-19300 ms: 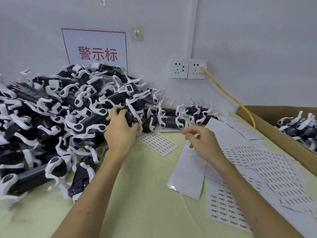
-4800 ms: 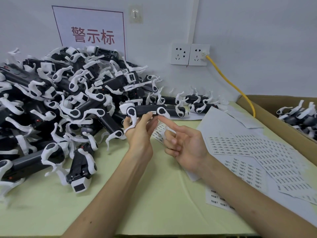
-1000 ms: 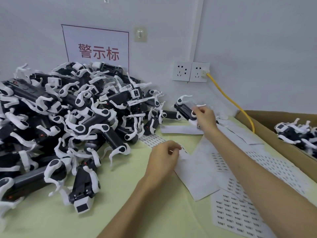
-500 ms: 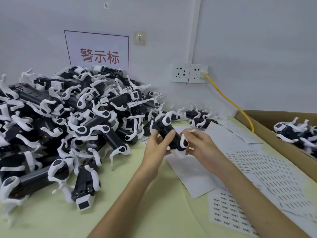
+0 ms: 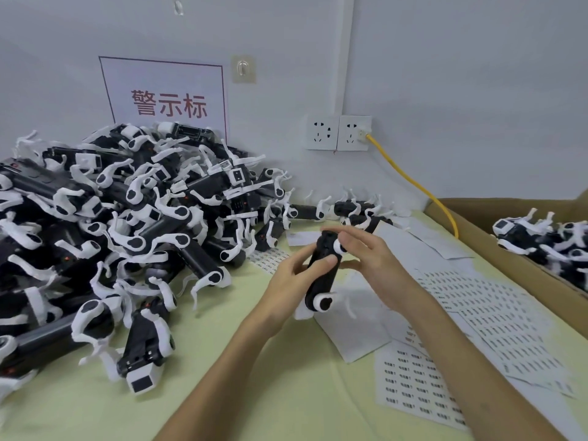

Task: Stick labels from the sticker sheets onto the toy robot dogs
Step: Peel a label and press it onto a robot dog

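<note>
While it was steadied for labelling, toy robot dog (image 5: 321, 281): left grip (image 5: 289, 281) wrapped its body.
Right grip (image 5: 372, 259): pinched its upper end; label unseen.

Toy assembly workshop, heaped robot dogs (image 5: 165, 222), label sheets (image 5: 496, 313), carton (image 5: 496, 249)
</note>
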### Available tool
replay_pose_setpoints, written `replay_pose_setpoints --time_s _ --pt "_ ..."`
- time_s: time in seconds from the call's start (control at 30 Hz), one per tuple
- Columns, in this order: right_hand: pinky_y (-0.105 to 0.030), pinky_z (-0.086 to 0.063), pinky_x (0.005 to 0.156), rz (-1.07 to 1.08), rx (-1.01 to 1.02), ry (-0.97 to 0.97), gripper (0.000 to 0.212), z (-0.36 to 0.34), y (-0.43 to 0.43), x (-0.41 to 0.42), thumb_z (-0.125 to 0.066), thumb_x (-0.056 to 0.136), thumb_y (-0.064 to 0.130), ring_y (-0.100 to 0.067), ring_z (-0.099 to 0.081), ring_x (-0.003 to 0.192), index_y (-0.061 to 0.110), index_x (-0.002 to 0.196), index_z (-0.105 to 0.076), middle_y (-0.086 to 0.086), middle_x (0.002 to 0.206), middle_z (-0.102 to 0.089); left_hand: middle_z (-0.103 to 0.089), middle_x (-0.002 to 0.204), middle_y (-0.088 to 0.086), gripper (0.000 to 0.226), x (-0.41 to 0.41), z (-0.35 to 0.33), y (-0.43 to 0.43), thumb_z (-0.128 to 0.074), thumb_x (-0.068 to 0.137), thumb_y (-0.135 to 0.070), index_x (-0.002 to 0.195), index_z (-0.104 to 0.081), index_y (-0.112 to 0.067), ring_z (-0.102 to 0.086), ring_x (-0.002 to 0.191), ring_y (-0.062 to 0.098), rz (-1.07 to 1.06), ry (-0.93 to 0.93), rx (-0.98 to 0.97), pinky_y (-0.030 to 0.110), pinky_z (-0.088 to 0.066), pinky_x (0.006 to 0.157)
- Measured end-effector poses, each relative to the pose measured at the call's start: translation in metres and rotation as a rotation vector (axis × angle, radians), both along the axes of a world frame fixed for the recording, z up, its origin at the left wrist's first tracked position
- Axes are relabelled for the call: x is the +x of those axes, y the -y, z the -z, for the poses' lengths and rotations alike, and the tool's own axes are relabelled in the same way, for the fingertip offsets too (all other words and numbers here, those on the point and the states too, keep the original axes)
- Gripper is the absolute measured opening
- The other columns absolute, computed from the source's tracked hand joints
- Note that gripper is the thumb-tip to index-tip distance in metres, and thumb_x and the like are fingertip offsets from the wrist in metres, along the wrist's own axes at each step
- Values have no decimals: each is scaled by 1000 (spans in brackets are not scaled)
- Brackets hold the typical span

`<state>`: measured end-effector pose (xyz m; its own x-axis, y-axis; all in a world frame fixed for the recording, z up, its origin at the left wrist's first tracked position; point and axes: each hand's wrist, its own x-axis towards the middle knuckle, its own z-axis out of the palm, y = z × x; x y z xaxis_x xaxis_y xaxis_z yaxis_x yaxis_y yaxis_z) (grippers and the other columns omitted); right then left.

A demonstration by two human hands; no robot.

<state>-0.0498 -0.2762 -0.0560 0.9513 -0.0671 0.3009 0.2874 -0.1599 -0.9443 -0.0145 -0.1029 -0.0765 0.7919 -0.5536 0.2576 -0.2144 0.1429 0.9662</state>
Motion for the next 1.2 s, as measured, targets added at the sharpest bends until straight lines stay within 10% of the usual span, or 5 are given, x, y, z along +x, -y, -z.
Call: replay_pose_setpoints --time_s 0.17,0.47,0.67,0.97,1.2 --pt "-29 -50 78 147 216 1 47 -3 3 3 -76 74 67 -11 -67 86 26 96 -77 1 98 -73 -73 119 3 76 6 2 -3 -70 65 -73 126 -66 -27 -71 107 15 -86 -140 -11 34 -55 93" --pt "-41 -44 103 124 369 -54 47 -5 1 0 -70 85 57 -11 -66 105 23 117 -68 2 113 -69 -68 92 -9 58 8 3 2 -82 62 -54 115 -66 -37 -65 84 14 -263 -58 -184 28 -58 82" --pt "-26 -47 66 -19 300 -85 28 -2 0 2 -64 87 42 -18 -64 79 28 109 -74 12 93 -65 -70 79 -12 30 17 0 -6 -76 80 -43 104 -73 -25 -63 70 9 -360 -145 -292 18 -54 71" --pt "-44 -50 100 13 795 -98 53 -1 -1 7 -68 84 40 -27 -65 99 8 126 -61 -10 120 -62 -64 139 5 64 14 0 -6 -78 81 -58 131 -58 -24 -71 117 23 20 -429 -263 38 -55 99" --pt "-29 -51 75 -19 330 -63 27 10 -20 3 -73 86 4 -19 -62 82 12 104 -55 -7 97 -61 -74 125 8 56 5 2 5 -51 99 -53 130 -68 -10 -70 114 16 -72 -294 -148 30 -53 90"
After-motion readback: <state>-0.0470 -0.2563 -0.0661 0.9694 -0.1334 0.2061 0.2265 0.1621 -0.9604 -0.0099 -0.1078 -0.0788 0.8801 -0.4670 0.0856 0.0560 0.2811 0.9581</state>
